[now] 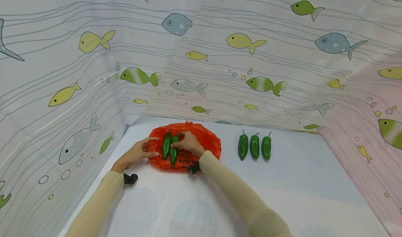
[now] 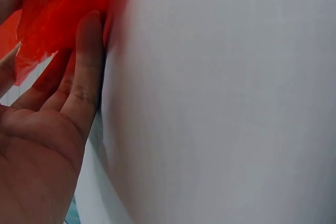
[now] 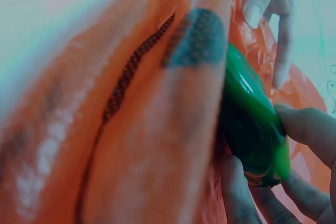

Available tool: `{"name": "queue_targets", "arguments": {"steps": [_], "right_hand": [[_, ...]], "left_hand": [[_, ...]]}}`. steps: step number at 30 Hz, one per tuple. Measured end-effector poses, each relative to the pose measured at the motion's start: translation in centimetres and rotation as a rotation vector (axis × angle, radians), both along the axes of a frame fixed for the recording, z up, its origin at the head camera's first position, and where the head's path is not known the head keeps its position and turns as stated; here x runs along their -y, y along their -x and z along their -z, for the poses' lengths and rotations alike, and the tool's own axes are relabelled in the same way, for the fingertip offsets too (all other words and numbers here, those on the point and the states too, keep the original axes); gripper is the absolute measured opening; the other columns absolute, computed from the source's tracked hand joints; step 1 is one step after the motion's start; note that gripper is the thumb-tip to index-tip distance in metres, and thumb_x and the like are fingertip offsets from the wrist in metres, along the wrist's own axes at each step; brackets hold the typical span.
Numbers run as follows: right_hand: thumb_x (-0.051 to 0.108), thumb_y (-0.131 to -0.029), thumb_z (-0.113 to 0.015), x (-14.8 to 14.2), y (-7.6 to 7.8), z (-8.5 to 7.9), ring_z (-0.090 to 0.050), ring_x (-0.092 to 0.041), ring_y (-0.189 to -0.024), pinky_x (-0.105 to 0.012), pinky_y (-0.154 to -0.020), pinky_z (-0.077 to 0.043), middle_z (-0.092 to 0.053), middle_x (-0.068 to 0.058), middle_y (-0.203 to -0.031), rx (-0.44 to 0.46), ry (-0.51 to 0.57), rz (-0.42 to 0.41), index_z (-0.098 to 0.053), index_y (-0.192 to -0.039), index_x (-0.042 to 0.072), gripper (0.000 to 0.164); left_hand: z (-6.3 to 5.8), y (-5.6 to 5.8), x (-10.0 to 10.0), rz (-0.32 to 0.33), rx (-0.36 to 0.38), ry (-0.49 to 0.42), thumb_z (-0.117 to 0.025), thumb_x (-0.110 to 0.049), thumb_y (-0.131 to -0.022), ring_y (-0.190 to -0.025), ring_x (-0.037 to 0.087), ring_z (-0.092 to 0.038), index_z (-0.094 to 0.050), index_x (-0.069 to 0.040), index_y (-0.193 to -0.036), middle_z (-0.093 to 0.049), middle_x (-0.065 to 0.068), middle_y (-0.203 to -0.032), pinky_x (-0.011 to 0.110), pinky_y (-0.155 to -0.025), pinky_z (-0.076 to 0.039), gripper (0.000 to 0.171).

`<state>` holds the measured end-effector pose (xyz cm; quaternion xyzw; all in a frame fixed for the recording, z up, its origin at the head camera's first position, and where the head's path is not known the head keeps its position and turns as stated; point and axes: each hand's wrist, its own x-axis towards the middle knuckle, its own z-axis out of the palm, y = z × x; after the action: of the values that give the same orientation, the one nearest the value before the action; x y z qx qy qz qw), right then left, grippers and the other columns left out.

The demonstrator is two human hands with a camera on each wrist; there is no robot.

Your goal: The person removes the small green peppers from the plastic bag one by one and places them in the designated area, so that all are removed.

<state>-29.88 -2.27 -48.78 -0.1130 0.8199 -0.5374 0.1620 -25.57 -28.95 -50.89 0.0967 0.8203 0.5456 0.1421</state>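
Observation:
An orange-red plastic bag (image 1: pixel 207 139) with dark print lies spread on the table. Two green chili peppers lie side by side on it: a left one (image 1: pixel 166 147) and a right one (image 1: pixel 173 157). My right hand (image 1: pixel 189 142) grips the right pepper near its stem end; the right wrist view has thumb and fingers around a glossy green pepper (image 3: pixel 254 114), partly hidden by a bag fold (image 3: pixel 147 161). My left hand (image 1: pixel 137 155) is at the bag's left edge, thumb and fingers spread apart. In the left wrist view its extended fingers (image 2: pixel 86 61) touch the red film (image 2: pixel 63 14).
To the right of the bag, three more green chili peppers (image 1: pixel 254 146) stand in a row on the white table (image 1: pixel 298 167), stems pointing away. Fish-patterned sheets (image 1: pixel 220 66) form walls at the back and both sides. Dark wrist-camera mounts (image 1: pixel 130 178) sit at both cuffs.

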Motion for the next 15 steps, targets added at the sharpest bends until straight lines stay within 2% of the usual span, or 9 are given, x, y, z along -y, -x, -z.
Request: {"name": "queue_targets", "arguments": {"steps": [8, 11, 15], "right_hand": [[0.024, -0.086, -0.086, -1.1, -0.3, -0.9, -0.063, -0.019, -0.097, -0.04, -0.095, -0.051, -0.064, -0.004, -0.122, -0.036, 0.011, -0.023, -0.062, -0.14, 0.01, 0.061], [0.025, -0.086, -0.086, -1.5, -0.4, -1.2, -0.062, -0.02, -0.099, -0.04, -0.094, -0.052, -0.063, -0.005, -0.123, -0.046, 0.019, -0.026, -0.062, -0.14, 0.01, 0.061], [0.023, -0.086, -0.087, -2.0, -0.6, -1.4, -0.069, -0.027, -0.096, -0.042, -0.092, -0.055, -0.061, -0.006, -0.126, -0.02, 0.06, -0.03, -0.061, -0.14, 0.011, 0.061]], "left_hand": [[-0.1, 0.0, -0.1, -0.009, -0.008, 0.002, -0.084, -0.02, -0.089, -0.11, 0.03, -0.06, -0.044, -0.015, -0.153, -0.062, 0.02, -0.128, 0.03, -0.086, -0.055, 0.076], [-0.1, 0.0, -0.1, -0.017, -0.006, 0.018, -0.084, -0.022, -0.088, -0.111, 0.031, -0.059, -0.044, -0.016, -0.153, -0.061, 0.02, -0.129, 0.03, -0.086, -0.055, 0.076], [-0.1, -0.1, -0.1, -0.028, 0.001, 0.031, -0.085, -0.023, -0.088, -0.111, 0.031, -0.057, -0.044, -0.016, -0.153, -0.059, 0.02, -0.13, 0.031, -0.086, -0.054, 0.077]]}}
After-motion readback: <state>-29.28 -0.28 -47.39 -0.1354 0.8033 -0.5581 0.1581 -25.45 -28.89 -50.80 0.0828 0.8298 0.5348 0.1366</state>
